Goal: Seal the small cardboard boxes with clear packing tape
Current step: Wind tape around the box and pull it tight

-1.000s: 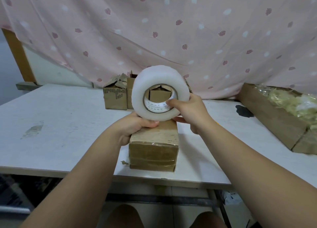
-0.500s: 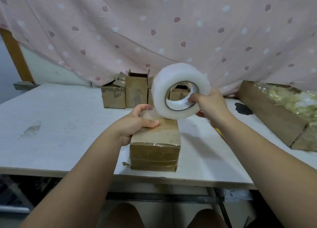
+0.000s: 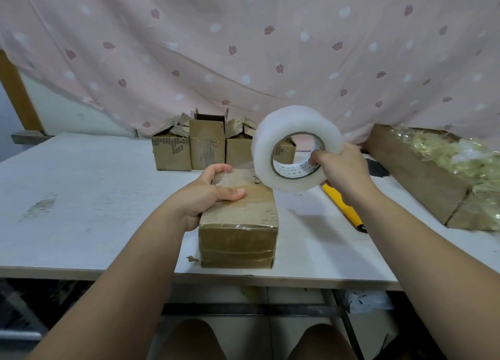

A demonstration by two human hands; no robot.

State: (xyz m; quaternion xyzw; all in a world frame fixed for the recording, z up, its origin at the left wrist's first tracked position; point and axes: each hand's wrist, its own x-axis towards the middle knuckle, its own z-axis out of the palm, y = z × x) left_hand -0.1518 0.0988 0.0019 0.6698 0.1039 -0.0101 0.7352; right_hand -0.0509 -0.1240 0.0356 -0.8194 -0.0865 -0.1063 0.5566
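- The near box (image 3: 238, 224) lies at 6 o'clock on the table (image 3: 81, 197), close to the front edge. Shiny tape bands already cross its near face and its top, so we judge it is well advanced but not finished.
- The left hand (image 3: 213, 194) grips this box at its far left corner, with the fingers curled over the far edge and the thumb flat on the top.
- The right hand (image 3: 341, 170) holds the tape roll (image 3: 295, 148) in the air at 2 o'clock from the box, fingers hooked through the core.
- The back boxes (image 3: 205, 146) at 12 o'clock stand with flaps up, so we think they are left to seal.
- A yellow cutter (image 3: 343, 208) lies at 3 o'clock from the box, partly under the right forearm.
- We cannot tell if a strip runs from the roll to the box; only a faint sheen shows near the left fingers. The roll partly covers one back box.
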